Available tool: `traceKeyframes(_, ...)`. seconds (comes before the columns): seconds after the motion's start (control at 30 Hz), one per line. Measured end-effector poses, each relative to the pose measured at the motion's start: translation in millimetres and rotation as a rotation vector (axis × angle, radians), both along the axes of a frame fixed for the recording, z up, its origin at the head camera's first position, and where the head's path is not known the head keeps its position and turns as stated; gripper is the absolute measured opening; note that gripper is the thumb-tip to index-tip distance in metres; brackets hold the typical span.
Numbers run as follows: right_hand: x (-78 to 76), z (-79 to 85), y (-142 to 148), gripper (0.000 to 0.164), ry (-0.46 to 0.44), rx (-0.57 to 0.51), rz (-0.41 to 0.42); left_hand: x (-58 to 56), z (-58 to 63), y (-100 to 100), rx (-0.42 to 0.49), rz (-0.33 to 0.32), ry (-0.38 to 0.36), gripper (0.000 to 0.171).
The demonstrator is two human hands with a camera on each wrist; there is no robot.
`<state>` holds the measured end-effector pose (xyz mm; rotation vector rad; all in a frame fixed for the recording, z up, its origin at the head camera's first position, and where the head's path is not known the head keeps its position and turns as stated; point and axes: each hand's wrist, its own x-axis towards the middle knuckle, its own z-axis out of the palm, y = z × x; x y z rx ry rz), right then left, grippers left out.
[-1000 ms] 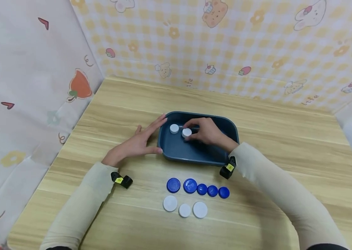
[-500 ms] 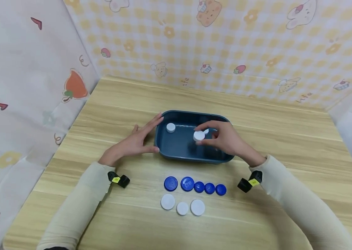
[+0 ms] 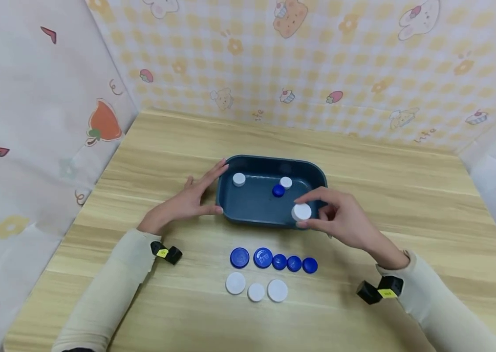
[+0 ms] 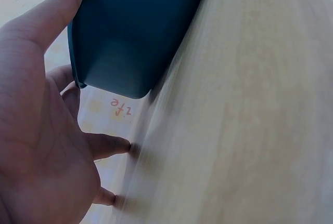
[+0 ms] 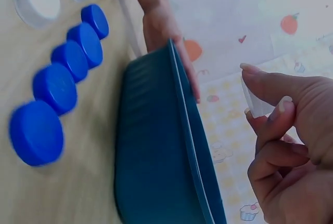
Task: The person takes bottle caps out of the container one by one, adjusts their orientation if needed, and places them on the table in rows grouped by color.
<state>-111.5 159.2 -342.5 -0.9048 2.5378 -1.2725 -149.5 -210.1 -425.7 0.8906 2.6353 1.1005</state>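
Note:
My right hand [image 3: 346, 220] pinches a white bottle cap [image 3: 302, 211] between thumb and fingers, above the front right part of a dark teal tray [image 3: 269, 224]. In the right wrist view that cap [image 5: 256, 102] is partly covered by the thumb. My left hand [image 3: 186, 198] touches the tray's left end, its fingers straight and spread, thumb at the front corner and fingertips at the back. Inside the tray lie a white cap [image 3: 239, 179] at the left, and a blue cap [image 3: 278, 190] close to another white cap [image 3: 286, 183].
In front of the tray, several blue caps [image 3: 263, 257] lie in a row on the wooden table [image 3: 177, 313]. Below them is a row of white caps [image 3: 277, 290]. A patterned cloth [image 3: 265, 63] hangs behind the table.
My right hand has lifted the white cap from inside the tray and carried it right and toward the tray's front edge, uncovering the blue and white caps there. The left hand stays at the tray.

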Motion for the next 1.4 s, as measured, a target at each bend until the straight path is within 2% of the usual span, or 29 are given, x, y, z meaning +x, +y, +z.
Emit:
traceKeyframes(0.07,6.8,-1.1,2.3,0.04,0.036,-0.01,0.021,-1.2,0.0,-1.2,0.001,0.003,0.003,0.098)
traceKeyframes(0.17,11.9,-12.6,10.6,0.042,0.074,-0.02,0.057,-2.6,-1.5,-1.8,0.005,0.009,0.007,0.098)
traceKeyframes(0.37,31.9,-30.0,21.2,0.041,0.064,-0.034,0.07,-2.8,-3.6,-1.0,0.008,0.016,0.004,0.099)
traceKeyframes(0.73,70.2,-65.3,24.4,0.037,0.034,-0.045,0.103,-5.5,1.9,0.6,0.01,0.009,0.005,0.099)
traceKeyframes(1.0,90.9,-91.6,26.4,0.038,0.209,0.094,0.036,-4.8,0.8,-2.4,0.008,0.008,0.007,0.098)
traceKeyframes(1.27,99.5,-96.1,22.7,0.039,0.282,0.135,0.024,-4.3,-1.1,-1.8,0.018,0.013,0.007,0.097)
traceKeyframes(1.4,101.5,-96.3,22.7,0.039,0.29,0.156,0.019,-3.6,-1.2,0.3,0.007,0.01,0.0,0.098)
